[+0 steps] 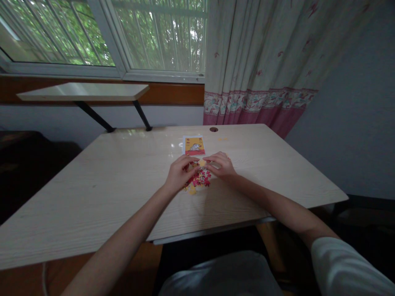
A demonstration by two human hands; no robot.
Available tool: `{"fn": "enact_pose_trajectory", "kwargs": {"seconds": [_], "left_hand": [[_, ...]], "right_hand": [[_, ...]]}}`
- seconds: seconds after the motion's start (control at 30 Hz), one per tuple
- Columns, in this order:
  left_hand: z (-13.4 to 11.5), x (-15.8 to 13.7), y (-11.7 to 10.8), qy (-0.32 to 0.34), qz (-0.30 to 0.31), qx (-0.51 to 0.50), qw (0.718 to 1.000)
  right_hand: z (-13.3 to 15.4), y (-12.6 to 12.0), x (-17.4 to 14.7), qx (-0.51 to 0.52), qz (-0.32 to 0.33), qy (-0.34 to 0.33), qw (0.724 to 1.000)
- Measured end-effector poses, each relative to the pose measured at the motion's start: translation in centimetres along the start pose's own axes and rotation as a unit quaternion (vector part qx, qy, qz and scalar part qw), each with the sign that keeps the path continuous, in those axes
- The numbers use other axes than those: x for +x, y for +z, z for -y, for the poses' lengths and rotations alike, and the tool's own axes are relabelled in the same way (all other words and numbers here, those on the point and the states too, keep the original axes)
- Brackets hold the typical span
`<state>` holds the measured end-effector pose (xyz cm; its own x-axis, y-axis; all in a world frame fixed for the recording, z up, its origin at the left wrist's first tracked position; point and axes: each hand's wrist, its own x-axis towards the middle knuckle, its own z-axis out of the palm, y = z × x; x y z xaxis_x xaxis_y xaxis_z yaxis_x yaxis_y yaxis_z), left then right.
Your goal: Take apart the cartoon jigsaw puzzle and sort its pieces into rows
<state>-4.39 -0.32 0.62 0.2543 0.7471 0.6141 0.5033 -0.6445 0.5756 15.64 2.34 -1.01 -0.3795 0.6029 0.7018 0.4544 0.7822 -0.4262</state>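
Note:
Both my hands meet over a small heap of jigsaw puzzle pieces [203, 177], mostly red, pink and yellow, on the pale wooden desk. Between my fingertips is a yellow puzzle piece [202, 163]. My left hand [181, 172] pinches it from the left, thumb and forefinger around its edge. From the right, my right hand [221, 165] closes on it the same way. Just beyond my hands lies a picture card [194, 145] with a white animal on yellow and red. Another yellow piece [192, 190] lies at the heap's near edge.
Faint yellow pieces [222, 139] lie at the far right, close to a round cable hole [213, 129]. A raised shelf [89, 91] on black legs stands at the desk's back left. Behind are a window and a curtain [247, 74]. The desk [117, 185] ends near my body.

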Motion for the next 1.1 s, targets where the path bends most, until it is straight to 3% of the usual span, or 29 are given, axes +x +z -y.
{"fn": "enact_pose_trajectory", "kwargs": {"seconds": [1.1], "left_hand": [[-0.23,-0.09,-0.07,0.023,0.003,-0.001,1.000]], "right_hand": [[-0.05,-0.05,-0.15,-0.014,-0.008,-0.024,1.000]]}}
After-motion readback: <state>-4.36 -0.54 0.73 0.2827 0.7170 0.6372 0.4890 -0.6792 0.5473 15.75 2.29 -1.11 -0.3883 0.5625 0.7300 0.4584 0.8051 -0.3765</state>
